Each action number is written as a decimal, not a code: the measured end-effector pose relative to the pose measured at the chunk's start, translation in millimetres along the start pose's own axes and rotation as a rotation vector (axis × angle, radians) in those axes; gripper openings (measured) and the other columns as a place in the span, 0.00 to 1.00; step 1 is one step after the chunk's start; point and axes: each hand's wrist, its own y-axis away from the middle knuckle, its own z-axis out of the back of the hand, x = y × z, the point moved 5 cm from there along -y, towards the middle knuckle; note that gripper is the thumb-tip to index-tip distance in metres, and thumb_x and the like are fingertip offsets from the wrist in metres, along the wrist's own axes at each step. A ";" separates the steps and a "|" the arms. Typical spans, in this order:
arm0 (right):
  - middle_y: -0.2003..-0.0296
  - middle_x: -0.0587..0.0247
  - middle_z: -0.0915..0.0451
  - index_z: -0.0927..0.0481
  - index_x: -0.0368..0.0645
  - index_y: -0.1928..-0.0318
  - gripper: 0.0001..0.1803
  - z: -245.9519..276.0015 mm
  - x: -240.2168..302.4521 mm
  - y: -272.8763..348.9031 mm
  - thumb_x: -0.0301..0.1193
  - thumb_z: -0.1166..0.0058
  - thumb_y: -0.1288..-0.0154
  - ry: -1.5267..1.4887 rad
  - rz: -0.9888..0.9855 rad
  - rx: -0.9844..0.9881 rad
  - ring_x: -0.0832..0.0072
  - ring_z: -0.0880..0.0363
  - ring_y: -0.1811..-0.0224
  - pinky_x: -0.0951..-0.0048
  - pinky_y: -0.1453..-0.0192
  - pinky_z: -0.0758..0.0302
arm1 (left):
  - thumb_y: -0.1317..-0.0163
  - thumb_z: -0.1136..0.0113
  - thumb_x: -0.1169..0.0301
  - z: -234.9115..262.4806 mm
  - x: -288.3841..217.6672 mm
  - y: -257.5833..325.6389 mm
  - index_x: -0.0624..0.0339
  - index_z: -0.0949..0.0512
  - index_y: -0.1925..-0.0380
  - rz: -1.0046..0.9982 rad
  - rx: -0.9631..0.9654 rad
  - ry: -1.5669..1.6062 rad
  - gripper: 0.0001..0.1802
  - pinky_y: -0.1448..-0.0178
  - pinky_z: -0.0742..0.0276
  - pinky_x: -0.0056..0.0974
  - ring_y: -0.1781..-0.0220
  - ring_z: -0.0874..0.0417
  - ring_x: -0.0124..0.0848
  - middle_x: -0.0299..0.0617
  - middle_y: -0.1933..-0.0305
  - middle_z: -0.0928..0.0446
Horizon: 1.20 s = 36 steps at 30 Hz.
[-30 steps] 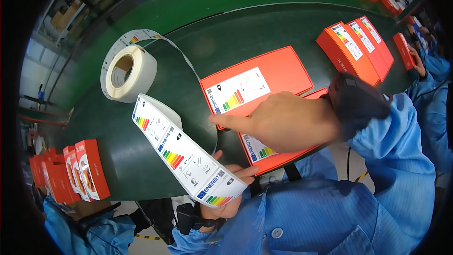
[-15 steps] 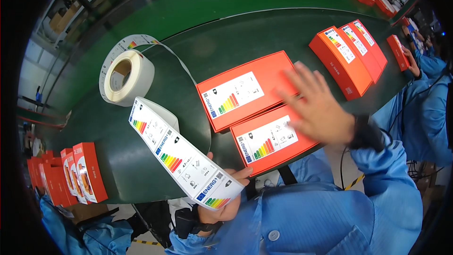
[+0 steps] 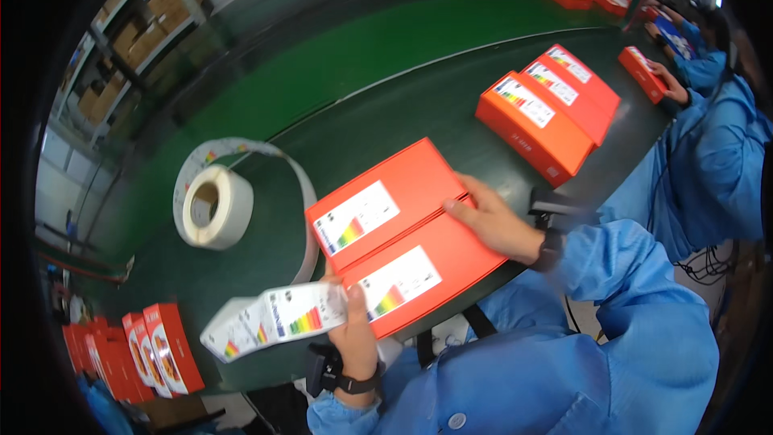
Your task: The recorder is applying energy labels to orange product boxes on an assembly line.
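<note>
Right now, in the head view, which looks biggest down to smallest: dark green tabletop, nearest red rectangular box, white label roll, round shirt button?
1. Dark green tabletop
2. Nearest red rectangular box
3. White label roll
4. Round shirt button

We had a shelf (image 3: 166, 47) and a co-worker (image 3: 717, 149) around us.
Brown cartons (image 3: 169, 13) sat on the shelf, upper left; dark cables (image 3: 706, 266) looped below the co-worker.

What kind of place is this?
It looks like a factory or packing workshop: there's a long green work surface, a big roll of labels, and lots of labelled red boxes.
</note>
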 end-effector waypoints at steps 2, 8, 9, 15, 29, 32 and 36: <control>0.50 0.47 0.31 0.38 0.32 0.45 0.26 -1.5 10.1 1.6 0.36 0.53 0.37 -0.012 -0.010 -0.049 0.62 0.31 0.49 0.66 0.43 0.36 | 0.40 0.48 0.74 6.2 1.9 0.9 0.64 0.34 0.56 0.015 -0.068 0.065 0.13 0.43 0.41 0.33 0.50 0.34 0.27 0.42 0.51 0.33; 0.47 0.58 0.34 0.44 0.36 0.42 0.24 -1.9 19.2 10.7 0.33 0.57 0.33 -0.325 -0.126 -0.007 0.77 0.34 0.46 0.73 0.42 0.36 | 0.42 0.47 0.75 2.6 -1.7 -8.1 0.64 0.37 0.58 -0.001 -0.013 0.152 0.13 0.42 0.40 0.37 0.48 0.33 0.30 0.49 0.48 0.33; 0.47 0.58 0.34 0.44 0.36 0.42 0.24 7.1 25.8 11.5 0.33 0.57 0.33 -0.312 -0.121 -0.015 0.77 0.34 0.46 0.73 0.42 0.36 | 0.42 0.47 0.75 -2.1 -3.6 -10.7 0.64 0.37 0.59 -0.029 0.027 0.200 0.13 0.41 0.41 0.37 0.48 0.33 0.30 0.50 0.46 0.34; 0.52 0.62 0.29 0.35 0.37 0.47 0.21 113.8 64.3 17.8 0.39 0.56 0.34 -0.367 0.030 -0.491 0.76 0.31 0.50 0.76 0.45 0.34 | 0.36 0.58 0.60 -0.4 -47.1 -24.2 0.60 0.34 0.57 -0.051 0.114 0.203 0.16 0.40 0.39 0.45 0.42 0.32 0.46 0.55 0.45 0.33; 0.67 0.60 0.23 0.27 0.37 0.65 0.10 306.2 -49.7 -25.8 0.32 0.50 0.38 -0.467 0.107 -0.970 0.72 0.24 0.68 0.70 0.61 0.25 | 0.35 0.63 0.60 77.1 -51.1 -28.9 0.65 0.34 0.56 -0.037 -0.096 0.144 0.19 0.43 0.36 0.43 0.44 0.31 0.45 0.56 0.47 0.32; 0.74 0.68 0.26 0.26 0.44 0.66 0.08 349.5 -46.1 -14.9 0.32 0.57 0.37 0.699 0.386 -0.709 0.78 0.28 0.72 0.72 0.69 0.30 | 0.36 0.60 0.61 99.2 -49.2 -19.0 0.67 0.39 0.49 -0.048 -0.189 0.358 0.22 0.47 0.32 0.44 0.49 0.27 0.44 0.56 0.48 0.31; 0.51 0.54 0.28 0.32 0.35 0.48 0.17 307.0 51.8 -11.2 0.31 0.58 0.36 -0.123 0.473 -0.817 0.73 0.30 0.48 0.71 0.50 0.31 | 0.37 0.57 0.69 126.0 -72.3 -10.0 0.62 0.43 0.43 -0.224 -0.526 0.416 0.22 0.50 0.31 0.42 0.53 0.26 0.40 0.53 0.48 0.32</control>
